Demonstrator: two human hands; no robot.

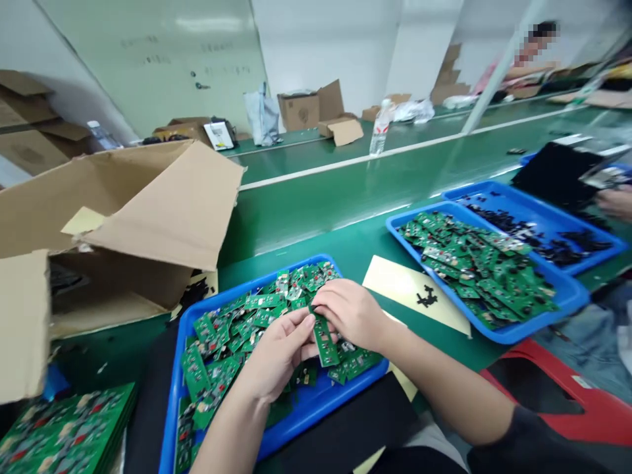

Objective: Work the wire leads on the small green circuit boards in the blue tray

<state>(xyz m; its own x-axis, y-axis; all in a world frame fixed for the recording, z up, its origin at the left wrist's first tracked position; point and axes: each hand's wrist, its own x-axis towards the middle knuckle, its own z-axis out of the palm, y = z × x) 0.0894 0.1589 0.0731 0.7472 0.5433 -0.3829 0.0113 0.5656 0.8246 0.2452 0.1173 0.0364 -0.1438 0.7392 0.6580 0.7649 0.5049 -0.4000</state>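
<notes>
A narrow green circuit board (326,342) is held at a slant above a blue tray (172,395) in the head view. My left hand (284,339) is closed on the board's left edge, thumb in front and fingers behind. At the board's upper end, the bent fingers of my right hand (353,313) are pinched together against it. A small dark bit shows by those fingertips; its kind cannot be made out. Loose circuit boards (261,301) with red, black and tan components fill much of the tray beneath my hands.
Right of me, another blue tray (518,336) holds circuit boards, and one beyond it (609,253) holds black parts. Small black pieces (427,296) lie on yellow paper (395,276). An open carton (172,204) and stacked board panels (69,428) stand left. A co-worker's hand (617,201) is far right.
</notes>
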